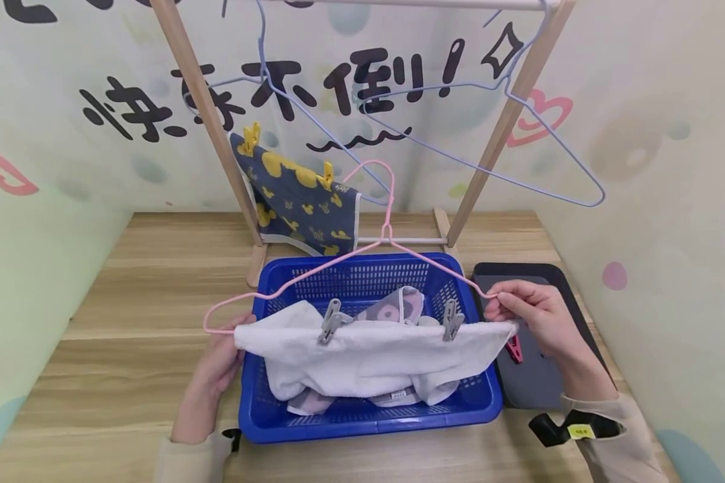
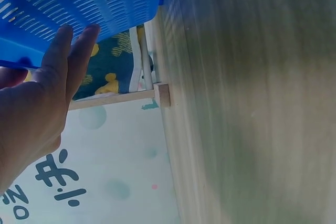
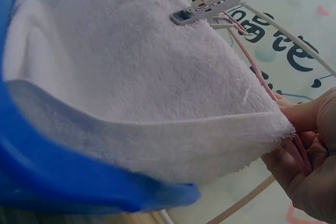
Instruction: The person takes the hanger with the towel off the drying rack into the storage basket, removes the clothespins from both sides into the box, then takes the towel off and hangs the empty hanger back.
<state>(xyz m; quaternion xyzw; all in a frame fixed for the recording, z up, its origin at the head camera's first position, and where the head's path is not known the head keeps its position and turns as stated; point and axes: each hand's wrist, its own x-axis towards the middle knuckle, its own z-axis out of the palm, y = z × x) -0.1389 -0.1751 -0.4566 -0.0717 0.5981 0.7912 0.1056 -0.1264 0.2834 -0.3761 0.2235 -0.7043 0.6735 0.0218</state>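
A white towel [image 1: 362, 365] hangs folded over the bar of a pink clothes hanger [image 1: 314, 272], held by two grey clips [image 1: 332, 322]. My right hand [image 1: 534, 312] pinches the hanger's right end, beside the towel's edge; in the right wrist view its fingers [image 3: 302, 116] curl round the pink wire. At the hanger's left end is my left hand [image 1: 217, 359], partly behind the towel's corner. The left wrist view shows its fingers [image 2: 55, 59] fairly straight, beside the basket's side; any contact with the hanger is hidden. The towel hangs over a blue basket [image 1: 371, 426].
Patterned cloths [image 1: 393, 308] lie in the basket. Behind stands a wooden rack [image 1: 513, 127] with blue hangers [image 1: 459, 157] and a navy cloth [image 1: 308, 208] clipped in yellow. A black tray [image 1: 532, 389] with a red clip [image 1: 515, 349] sits at the right.
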